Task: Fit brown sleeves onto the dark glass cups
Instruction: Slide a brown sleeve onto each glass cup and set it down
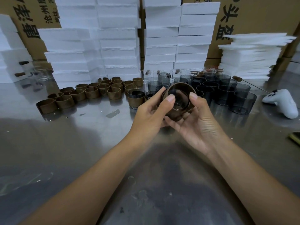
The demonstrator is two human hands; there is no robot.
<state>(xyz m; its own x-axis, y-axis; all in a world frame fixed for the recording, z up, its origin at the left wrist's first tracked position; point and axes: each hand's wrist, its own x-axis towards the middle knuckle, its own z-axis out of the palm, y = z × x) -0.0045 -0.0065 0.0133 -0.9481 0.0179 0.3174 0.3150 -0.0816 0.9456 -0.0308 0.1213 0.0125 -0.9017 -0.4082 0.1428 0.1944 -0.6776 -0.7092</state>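
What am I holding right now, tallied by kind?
dark glass cup: 1
brown sleeve: 1, around that cup
Total: 2, gripped together by the left hand and the right hand.

Two bare forearms (100,172) enter from the lower corners, uncovered along all the length that shows. Both are slender, and the one on the person's right shows faint tendon lines near the wrist. The left hand (149,114) and the right hand (194,124) are bare as well. The fingers (170,99) are slim, with short, evenly trimmed nails, plainest on the two thumbs. Deep creases cross the palm of the right hand. Both wrists are slightly blurred.
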